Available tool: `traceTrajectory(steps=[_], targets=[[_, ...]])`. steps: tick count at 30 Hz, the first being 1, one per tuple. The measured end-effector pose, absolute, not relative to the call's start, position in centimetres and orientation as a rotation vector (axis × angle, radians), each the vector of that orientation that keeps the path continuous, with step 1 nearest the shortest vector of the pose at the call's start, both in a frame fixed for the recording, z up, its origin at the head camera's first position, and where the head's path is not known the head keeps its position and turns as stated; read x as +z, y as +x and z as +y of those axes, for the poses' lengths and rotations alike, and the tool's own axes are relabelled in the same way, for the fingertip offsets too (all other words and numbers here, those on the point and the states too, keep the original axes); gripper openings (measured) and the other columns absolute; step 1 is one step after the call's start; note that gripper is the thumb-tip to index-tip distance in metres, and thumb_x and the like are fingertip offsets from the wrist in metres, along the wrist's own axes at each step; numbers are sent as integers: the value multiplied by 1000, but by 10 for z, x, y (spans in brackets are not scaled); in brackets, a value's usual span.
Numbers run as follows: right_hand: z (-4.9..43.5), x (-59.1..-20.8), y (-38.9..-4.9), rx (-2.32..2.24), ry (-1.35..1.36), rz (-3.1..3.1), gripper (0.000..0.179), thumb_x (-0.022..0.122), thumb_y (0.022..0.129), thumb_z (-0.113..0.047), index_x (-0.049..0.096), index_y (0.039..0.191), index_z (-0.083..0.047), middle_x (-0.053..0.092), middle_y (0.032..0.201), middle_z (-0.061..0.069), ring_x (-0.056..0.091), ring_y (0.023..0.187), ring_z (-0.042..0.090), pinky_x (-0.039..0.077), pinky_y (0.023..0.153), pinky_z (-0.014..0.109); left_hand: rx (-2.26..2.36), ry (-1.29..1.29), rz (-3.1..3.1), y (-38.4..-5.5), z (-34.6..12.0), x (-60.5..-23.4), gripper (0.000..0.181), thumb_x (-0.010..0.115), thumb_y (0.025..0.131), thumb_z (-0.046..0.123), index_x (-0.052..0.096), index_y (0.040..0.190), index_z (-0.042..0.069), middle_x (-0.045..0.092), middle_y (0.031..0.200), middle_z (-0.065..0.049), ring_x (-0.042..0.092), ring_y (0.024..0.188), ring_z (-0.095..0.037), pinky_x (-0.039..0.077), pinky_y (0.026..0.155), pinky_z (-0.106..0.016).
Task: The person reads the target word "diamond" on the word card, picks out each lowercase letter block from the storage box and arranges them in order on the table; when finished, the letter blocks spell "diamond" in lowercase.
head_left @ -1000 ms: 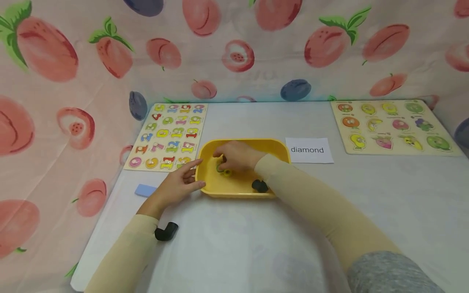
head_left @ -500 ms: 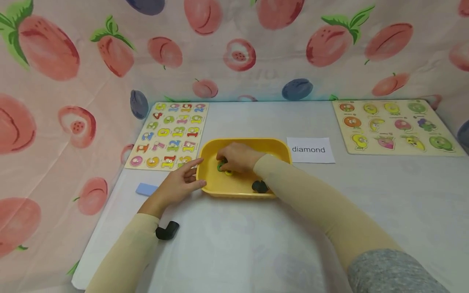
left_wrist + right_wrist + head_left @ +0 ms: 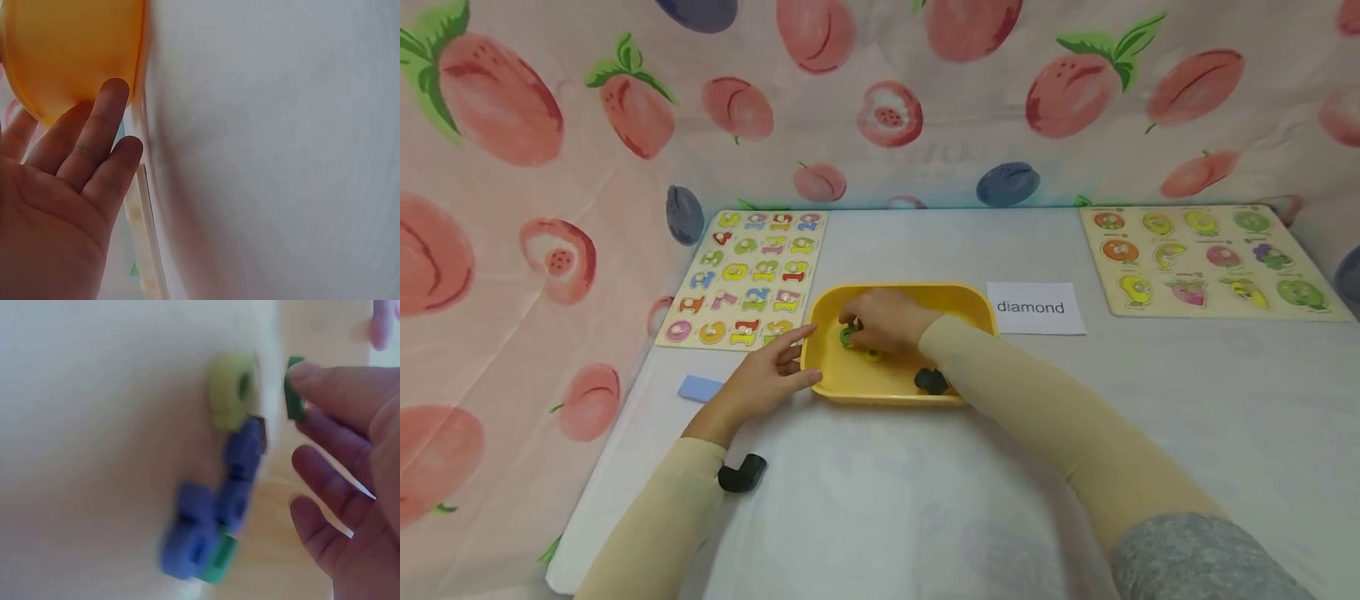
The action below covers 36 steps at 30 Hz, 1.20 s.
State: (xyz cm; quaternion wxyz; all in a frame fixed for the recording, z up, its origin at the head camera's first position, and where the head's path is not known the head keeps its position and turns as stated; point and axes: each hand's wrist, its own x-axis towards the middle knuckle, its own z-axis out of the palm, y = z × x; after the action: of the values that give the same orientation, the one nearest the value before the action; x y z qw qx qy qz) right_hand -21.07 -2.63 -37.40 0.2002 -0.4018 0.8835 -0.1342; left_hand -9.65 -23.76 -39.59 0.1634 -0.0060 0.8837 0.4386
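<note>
A yellow tray (image 3: pixel 850 385) stands in the middle of the table. My right hand (image 3: pixel 886 321) reaches down into its left part and pinches a small green piece (image 3: pixel 294 389) between thumb and index finger. Below that hand lies a yellow piece (image 3: pixel 872 356); the right wrist view shows a pale yellow piece with a hole (image 3: pixel 230 392), several blue pieces (image 3: pixel 187 547) and another green piece (image 3: pixel 219 559), blurred. My left hand (image 3: pixel 765 375) touches the tray's left rim from outside, its fingers (image 3: pixel 112 103) spread and nearly straight.
Behind on the left lies a number puzzle board (image 3: pixel 737 275), on the right a fruit puzzle board (image 3: pixel 1206 258). A white card reading "diamond" (image 3: pixel 1036 308) adjoins the tray. A blue strip (image 3: pixel 700 389) lies near my left wrist. Fruit-print cloth (image 3: pixel 925 167) hangs behind.
Within the tray my right hand has shifted only slightly, and the green piece at its fingertips has turned and moved a little. My left hand stays at the rim.
</note>
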Motion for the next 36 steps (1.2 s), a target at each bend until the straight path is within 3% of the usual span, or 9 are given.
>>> traceTrajectory(steps=[7, 11, 20, 29, 36], targets=[[-14, -342, -211, -364, -1096, 2508, 40, 64, 99, -33, 64, 134, -13, 67, 124, 0, 58, 108, 20, 44, 106, 35, 1259, -14, 2515, -97, -239, -396, 76, 76, 90, 37, 38, 156, 30, 48, 148, -21, 54, 129, -35, 45, 105, -50], [2, -323, -210, -404, -1122, 2551, 40, 65, 99, -32, 65, 133, -11, 67, 127, 3, 58, 118, 23, 43, 107, 38, 1274, -16, 2508, -97, -240, -395, 76, 76, 91, 35, 37, 156, 29, 49, 147, -21, 55, 128, -35, 44, 106, -50], [60, -302, -203, -529, -1016, 2644, 36, 69, 96, -27, 68, 128, -10, 67, 122, 3, 59, 115, 25, 46, 102, 41, 1256, -16, 2526, -95, -239, -395, 76, 76, 90, 34, 38, 156, 29, 49, 147, -20, 55, 126, -35, 43, 107, -51], [124, -314, -199, -614, -916, 2772, 35, 73, 93, -21, 69, 125, -6, 69, 117, 10, 61, 108, 29, 50, 95, 47, 1242, 6, 2570, -93, -239, -393, 76, 78, 89, 31, 41, 155, 23, 46, 151, -13, 61, 115, -29, 49, 102, -47], [160, -322, -195, -645, -738, 2824, 36, 72, 93, -20, 68, 125, -5, 68, 118, 13, 59, 108, 32, 50, 94, 50, 1213, -21, 2587, -95, -234, -392, 77, 79, 87, 35, 42, 154, 28, 59, 137, -12, 61, 114, -29, 50, 100, -48]])
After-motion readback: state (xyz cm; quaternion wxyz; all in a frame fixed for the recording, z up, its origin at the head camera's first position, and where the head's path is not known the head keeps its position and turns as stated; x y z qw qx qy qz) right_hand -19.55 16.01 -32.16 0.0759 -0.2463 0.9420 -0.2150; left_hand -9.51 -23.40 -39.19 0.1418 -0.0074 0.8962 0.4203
